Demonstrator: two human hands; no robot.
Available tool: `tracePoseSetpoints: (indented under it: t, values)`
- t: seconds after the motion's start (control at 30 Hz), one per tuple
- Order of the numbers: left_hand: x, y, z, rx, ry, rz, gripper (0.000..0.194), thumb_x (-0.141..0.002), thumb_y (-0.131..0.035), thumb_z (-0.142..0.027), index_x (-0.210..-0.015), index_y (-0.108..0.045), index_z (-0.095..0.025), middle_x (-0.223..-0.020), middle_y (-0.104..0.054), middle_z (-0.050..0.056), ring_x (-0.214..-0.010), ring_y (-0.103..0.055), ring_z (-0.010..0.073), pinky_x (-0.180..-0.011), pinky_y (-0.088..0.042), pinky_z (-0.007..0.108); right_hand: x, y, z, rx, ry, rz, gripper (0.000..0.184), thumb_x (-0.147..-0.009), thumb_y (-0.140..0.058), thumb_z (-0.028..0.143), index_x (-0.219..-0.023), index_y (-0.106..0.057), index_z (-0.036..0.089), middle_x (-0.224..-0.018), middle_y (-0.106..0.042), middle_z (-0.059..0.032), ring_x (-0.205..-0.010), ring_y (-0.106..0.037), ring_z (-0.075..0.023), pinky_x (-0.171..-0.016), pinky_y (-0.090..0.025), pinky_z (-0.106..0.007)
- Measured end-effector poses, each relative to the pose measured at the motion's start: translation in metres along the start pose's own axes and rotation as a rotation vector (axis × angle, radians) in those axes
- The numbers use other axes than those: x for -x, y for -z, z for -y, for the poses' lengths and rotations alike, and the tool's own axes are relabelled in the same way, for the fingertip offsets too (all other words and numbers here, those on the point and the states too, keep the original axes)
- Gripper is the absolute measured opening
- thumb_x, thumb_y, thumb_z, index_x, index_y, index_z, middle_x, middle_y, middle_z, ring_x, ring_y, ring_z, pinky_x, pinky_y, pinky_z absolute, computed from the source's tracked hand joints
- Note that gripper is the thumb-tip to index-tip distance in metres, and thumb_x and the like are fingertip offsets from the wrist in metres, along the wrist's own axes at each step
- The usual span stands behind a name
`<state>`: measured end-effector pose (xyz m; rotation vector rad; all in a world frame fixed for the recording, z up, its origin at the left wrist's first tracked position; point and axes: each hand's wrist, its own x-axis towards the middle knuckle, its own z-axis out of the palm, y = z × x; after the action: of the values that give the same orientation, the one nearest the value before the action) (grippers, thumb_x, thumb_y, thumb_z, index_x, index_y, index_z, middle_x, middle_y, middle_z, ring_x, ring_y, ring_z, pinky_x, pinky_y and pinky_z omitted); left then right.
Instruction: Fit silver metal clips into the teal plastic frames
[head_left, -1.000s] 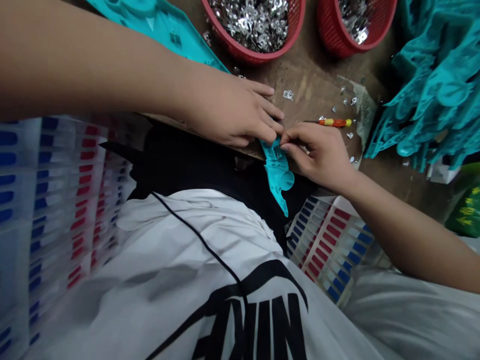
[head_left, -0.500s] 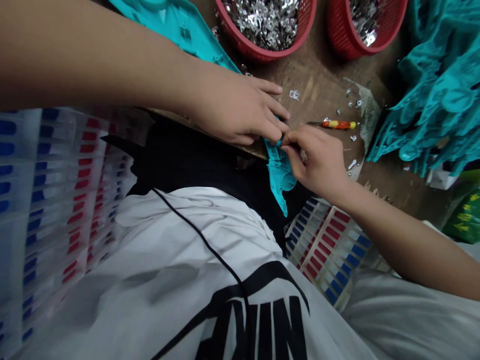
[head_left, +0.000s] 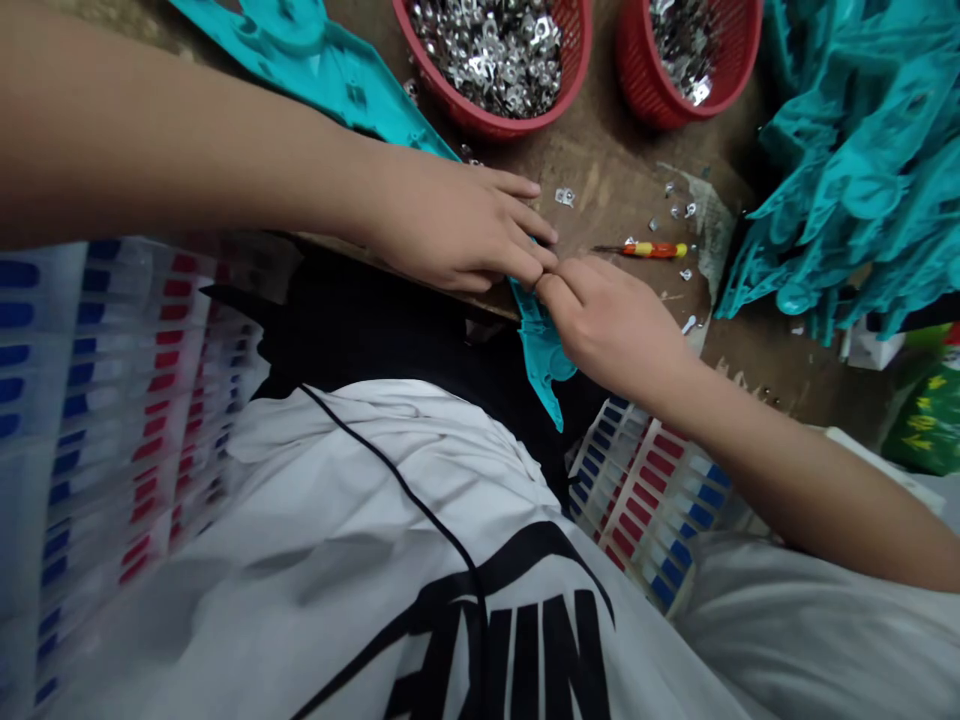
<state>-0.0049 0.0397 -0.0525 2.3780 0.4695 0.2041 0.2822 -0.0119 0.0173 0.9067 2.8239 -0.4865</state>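
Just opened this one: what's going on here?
A person's left hand rests over a teal plastic part at the table's edge, its pointed end overhanging. The right hand's fingers meet it there; whether they pinch anything is hidden. A screwdriver lies nearby, unheld. Beyond are two red baskets of small metal pieces, with more teal parts piled to the right.

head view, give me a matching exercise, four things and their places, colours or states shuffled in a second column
Column 1
1 left hand
2 left basket
3 screwdriver
4 part at the hands

Column 2
A red, holding metal pieces
B teal, jutting past the edge of the table
C back turned upward
D red-and-yellow-handled, lying on the table

Pairs: 1-C, 2-A, 3-D, 4-B
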Motion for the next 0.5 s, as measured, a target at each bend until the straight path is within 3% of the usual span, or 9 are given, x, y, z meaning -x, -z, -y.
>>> tracePoseSetpoints:
  t: [0.13, 0.27, 0.37, 0.43, 0.5]
  values:
    - [0.004, -0.001, 0.008, 0.140, 0.006, -0.034, 0.028, -0.111, -0.073, -0.037, -0.132, -0.092, -0.037, -0.162, -0.093, -0.003, -0.185, -0.062, 0.0337, -0.169, -0.024, 0.068, -0.006, 0.003, -0.015, -0.135, 0.011, -0.024, 0.029, -0.127, -0.064, 0.027, -0.139, -0.090, 0.022, -0.126, -0.089, -0.0162, -0.118, -0.083, -0.0371, -0.107, -0.064, -0.051]
    - [0.009, 0.003, 0.007, 0.096, 0.059, -0.101, 0.043, -0.116, -0.066, -0.051, -0.149, -0.089, -0.035, -0.181, -0.083, -0.001, -0.184, -0.062, 0.0361, -0.166, -0.033, 0.074, 0.001, 0.017, -0.075, -0.152, -0.017, -0.152, 0.030, -0.119, -0.084, 0.046, -0.143, -0.094, 0.032, -0.130, -0.092, -0.0140, -0.115, -0.083, -0.0397, -0.105, -0.068, -0.058]
    - [0.014, 0.003, 0.000, -0.026, 0.141, -0.176, 0.057, -0.119, -0.055, -0.046, -0.165, -0.083, -0.026, -0.196, -0.071, 0.010, -0.188, -0.059, 0.0435, -0.160, -0.044, 0.078, 0.010, 0.013, -0.134, -0.007, -0.087, -0.287, 0.026, -0.113, -0.087, 0.055, -0.118, -0.093, 0.031, -0.121, -0.090, -0.0168, -0.107, -0.079, -0.0421, -0.101, -0.068, -0.064]
    - [0.016, 0.001, -0.006, -0.081, 0.188, -0.217, 0.061, -0.118, -0.055, -0.040, -0.172, -0.080, -0.026, -0.196, -0.070, 0.013, -0.189, -0.059, 0.0465, -0.157, -0.047, 0.079, 0.012, 0.001, -0.165, 0.045, -0.137, -0.316, 0.028, -0.114, -0.085, 0.056, -0.103, -0.088, 0.031, -0.101, -0.084, -0.0144, -0.093, -0.072, -0.0375, -0.091, -0.066, -0.059]
    - [0.018, -0.002, -0.011, -0.101, 0.212, -0.241, 0.063, -0.116, -0.057, -0.036, -0.176, -0.078, -0.033, -0.194, -0.073, 0.010, -0.188, -0.060, 0.0463, -0.157, -0.046, 0.079, 0.008, -0.012, -0.180, 0.090, -0.171, -0.314, 0.027, -0.111, -0.084, 0.049, -0.091, -0.082, 0.030, -0.085, -0.074, -0.0122, -0.078, -0.061, -0.0323, -0.079, -0.057, -0.052]
